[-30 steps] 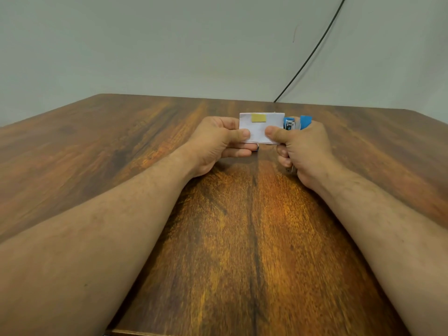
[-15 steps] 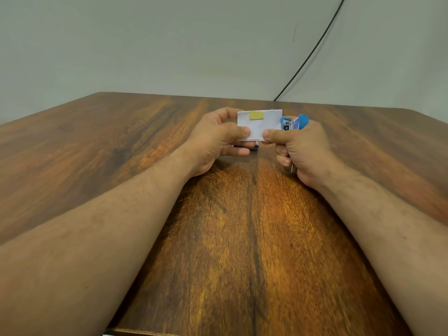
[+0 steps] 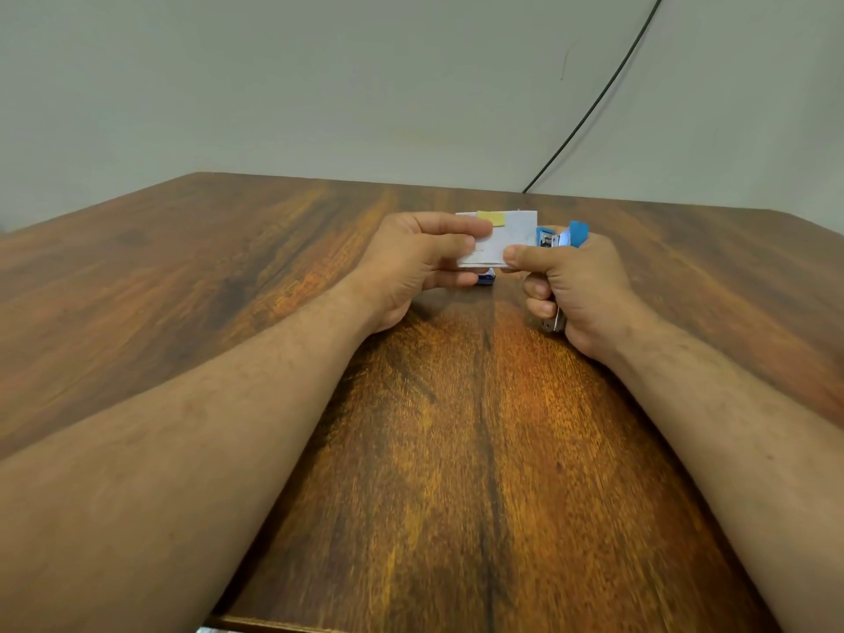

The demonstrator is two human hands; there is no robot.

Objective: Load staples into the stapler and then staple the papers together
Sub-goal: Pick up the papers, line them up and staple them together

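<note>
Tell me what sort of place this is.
Probably a plain indoor desk or work spot: a wooden table against a bare pale wall, a black cable running down behind it. The hands hold white papers and a blue stapler, suggesting office-type work.

stapler [image 3: 559,242] mostly hidden in right hand [image 3: 580,285] | staples unseen

Both forearms stretched forward, bare, coming together toward the middle. Left hand [image 3: 420,262] turned palm inward, thumb on top and fingers curled below, pinching the papers [image 3: 507,235] at their left side. Right hand [image 3: 575,285] closed in a fist round the stapler [image 3: 559,239], thumb pointing left and pressing on the right edge of the papers. Wrists held just above the surface.
</note>
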